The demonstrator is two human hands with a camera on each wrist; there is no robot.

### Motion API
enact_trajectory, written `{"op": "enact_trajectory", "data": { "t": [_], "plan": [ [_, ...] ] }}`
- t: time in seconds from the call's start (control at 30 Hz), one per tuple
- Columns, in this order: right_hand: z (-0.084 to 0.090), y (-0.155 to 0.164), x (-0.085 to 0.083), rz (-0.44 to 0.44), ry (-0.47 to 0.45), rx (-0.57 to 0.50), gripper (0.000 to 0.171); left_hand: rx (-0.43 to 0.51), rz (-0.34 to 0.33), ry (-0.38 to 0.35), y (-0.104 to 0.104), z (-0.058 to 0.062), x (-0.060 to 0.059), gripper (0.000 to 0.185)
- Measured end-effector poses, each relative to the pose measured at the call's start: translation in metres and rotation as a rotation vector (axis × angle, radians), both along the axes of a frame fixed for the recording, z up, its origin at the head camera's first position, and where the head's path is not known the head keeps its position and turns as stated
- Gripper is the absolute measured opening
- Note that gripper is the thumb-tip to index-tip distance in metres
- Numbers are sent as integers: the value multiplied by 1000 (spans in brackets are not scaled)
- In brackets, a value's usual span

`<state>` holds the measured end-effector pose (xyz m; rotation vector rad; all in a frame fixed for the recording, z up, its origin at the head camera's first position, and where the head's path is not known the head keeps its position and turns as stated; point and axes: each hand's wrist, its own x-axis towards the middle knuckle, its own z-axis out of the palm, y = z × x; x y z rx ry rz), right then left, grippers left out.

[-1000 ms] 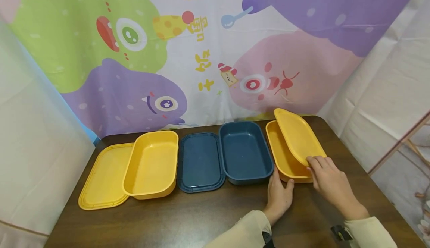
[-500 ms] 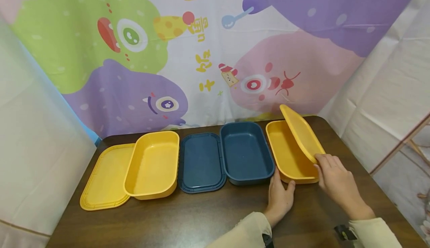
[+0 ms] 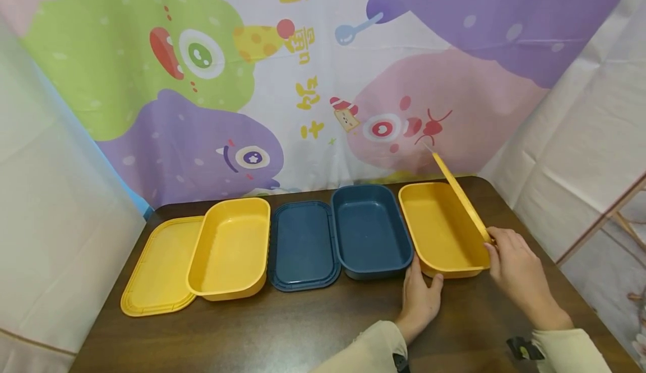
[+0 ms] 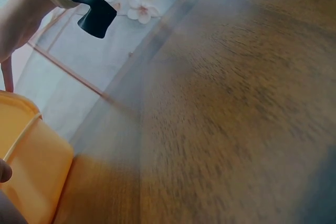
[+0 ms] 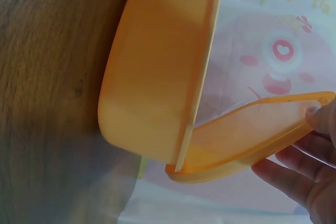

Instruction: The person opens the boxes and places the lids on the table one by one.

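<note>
1. Yellow lid (image 3: 461,196), tipped up almost on edge, is pinched at its near end by the right hand (image 3: 515,272), low and right of centre in the head view; in the right wrist view the fingertips (image 5: 315,114) curl over the lid's (image 5: 252,129) rim.
2. Its lower long edge rests on the right rim of the right yellow box (image 3: 439,233), so lid and box touch along that side and the box lies open.
3. Left hand (image 3: 421,297) lies on the table (image 3: 303,328) with thumb and fingers spread against the box's near left corner, bracing it rather than gripping; the fingers look fairly straight.
4. Left of this box, touching it or just beside it, a blue box (image 3: 370,230) stands next to its blue lid (image 3: 301,245); further left another yellow box (image 3: 229,247) overlaps a flat yellow lid (image 3: 156,266).
5. Judging by the row, the step in hand seems to be taking this last lid off; it is freed but not laid down.
6. A next move would call for keeping the pinch firm, lifting the lid clear of the rim and turning it flat; the free table to the right is narrow, so it could slip off the edge.
</note>
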<state>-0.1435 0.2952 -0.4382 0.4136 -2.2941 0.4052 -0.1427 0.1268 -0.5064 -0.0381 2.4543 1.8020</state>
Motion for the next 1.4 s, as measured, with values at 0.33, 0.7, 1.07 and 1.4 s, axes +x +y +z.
{"op": "enact_trajectory", "data": {
  "t": [0.33, 0.7, 1.07, 1.4],
  "plan": [
    [4, 7, -3, -20, 12, -74, 30, -14, 12, 27, 0, 1, 2, 66],
    [6, 18, -3, -83, -4, -216, 28, -20, 16, 21, 0, 0, 2, 66],
    [7, 32, -6, -173, -82, -446, 25, -25, -18, 20, -1, 1, 2, 69],
    [6, 48, -11, -300, -316, -739, 29, -29, -10, 20, -2, 0, 1, 67]
  ]
}}
